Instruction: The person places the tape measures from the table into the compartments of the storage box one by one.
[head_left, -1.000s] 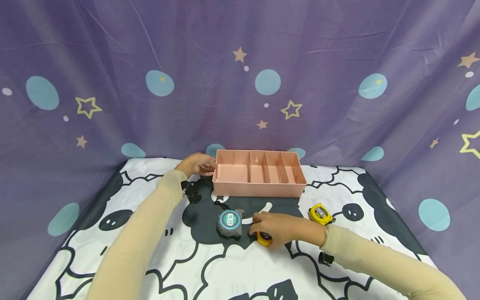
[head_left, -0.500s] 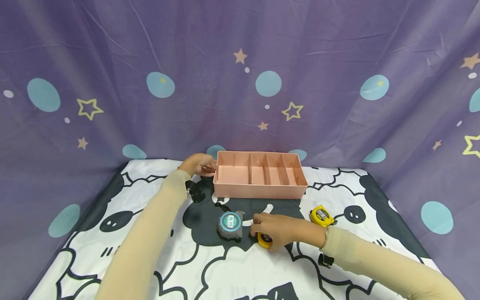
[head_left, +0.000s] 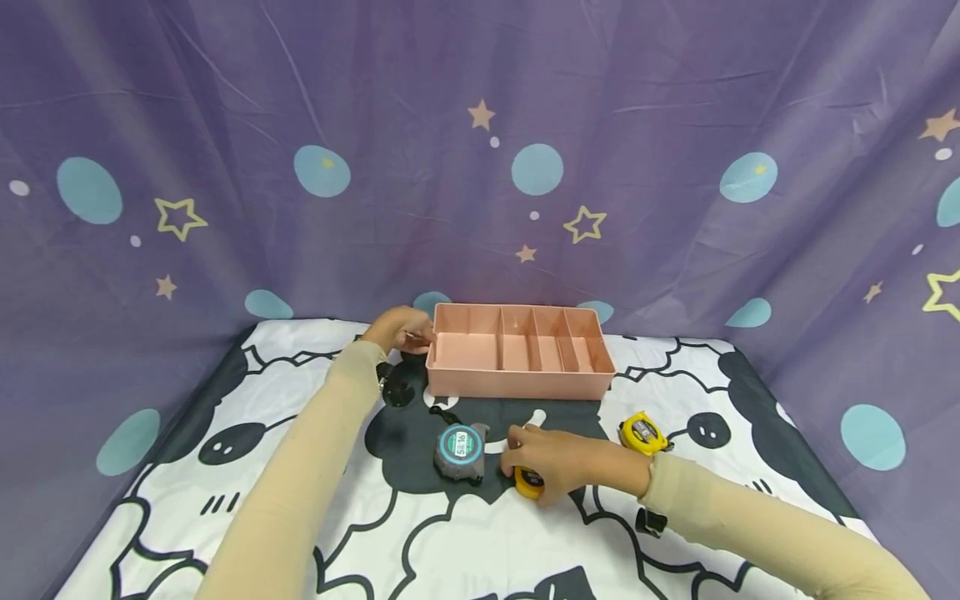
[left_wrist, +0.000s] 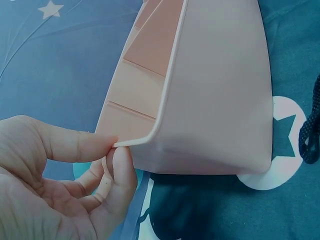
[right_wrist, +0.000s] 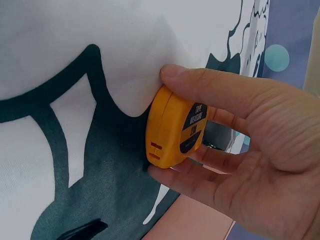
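Observation:
My left hand (head_left: 402, 329) pinches the rim at the left end of a pink divided storage box (head_left: 517, 383), thumb on one side and index finger on the other in the left wrist view. The box stands at the back of the table, its compartments bare. My right hand (head_left: 551, 458) grips an orange-yellow tape measure (right_wrist: 167, 130) between thumb and fingers, low over the printed cloth. To its left lies a grey tape measure (head_left: 460, 450) with a blue-ringed face and a black cord. A second yellow tape measure (head_left: 642, 432) rests beyond the right wrist.
A white and black cartoon-print cloth (head_left: 360, 533) covers the table. Right behind the box hangs a purple curtain (head_left: 420, 233) with stars and blue spots. The right forearm crosses the table's right side, close to the second yellow tape measure.
My left forearm has shifted slightly to the right while the hand keeps its pinch on the box rim. The right hand and the tape measures stay in place.

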